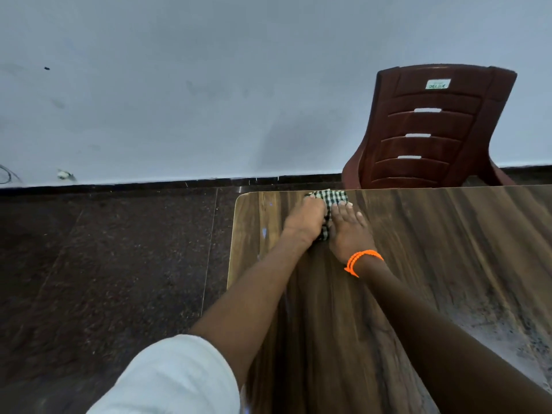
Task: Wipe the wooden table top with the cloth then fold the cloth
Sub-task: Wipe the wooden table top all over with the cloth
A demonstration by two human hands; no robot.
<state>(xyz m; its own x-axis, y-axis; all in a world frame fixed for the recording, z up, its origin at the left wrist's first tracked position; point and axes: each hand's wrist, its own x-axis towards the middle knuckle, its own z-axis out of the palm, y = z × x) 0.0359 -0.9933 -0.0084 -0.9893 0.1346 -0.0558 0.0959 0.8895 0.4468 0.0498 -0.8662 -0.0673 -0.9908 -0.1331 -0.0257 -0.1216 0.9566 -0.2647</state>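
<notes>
A green-and-white checked cloth [334,199] lies on the wooden table top [433,264] near its far left corner. My left hand [305,220] presses flat on the cloth's left part, fingers straight and reaching toward the far edge. Beside it, my right hand [350,231], with an orange beaded band at the wrist, presses flat on the cloth's right part. Most of the cloth is hidden under both hands; only a far strip and a narrow band between the hands show.
A brown plastic chair [430,130] stands just beyond the table's far edge on the right. Dark stone floor [104,279] lies left of the table, with a pale wall [209,85] behind. The table's left edge runs close to my left forearm.
</notes>
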